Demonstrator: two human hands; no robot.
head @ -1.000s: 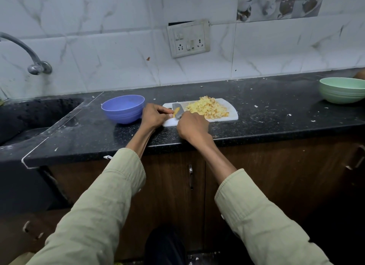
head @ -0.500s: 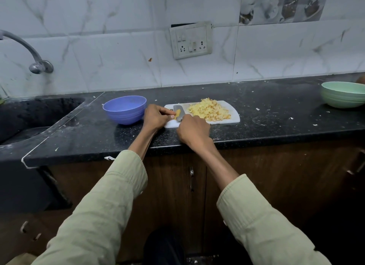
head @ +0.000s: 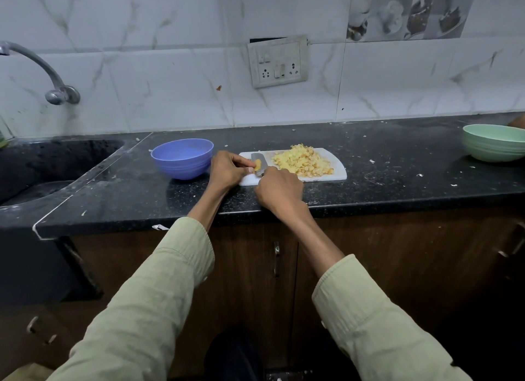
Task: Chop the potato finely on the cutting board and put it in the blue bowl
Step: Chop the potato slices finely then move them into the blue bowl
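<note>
A white cutting board (head: 338, 173) lies on the black counter. A heap of chopped yellow potato (head: 302, 161) covers its right half. My left hand (head: 227, 170) pinches a small potato piece (head: 258, 164) at the board's left end. My right hand (head: 279, 190) grips the handle of a knife; its grey blade (head: 259, 160) stands against that piece. The handle is hidden in my fist. An empty blue bowl (head: 183, 157) stands just left of my left hand.
A green bowl (head: 494, 146) sits at the counter's far right. A dark sink (head: 42, 167) with a metal tap (head: 54, 88) lies to the left. Small scraps dot the counter (head: 397, 164). A socket plate hangs on the tiled wall behind the board.
Both hands stay at the board's left end with only slight shifts of the knife against the small piece. The heap and both bowls have not moved.
</note>
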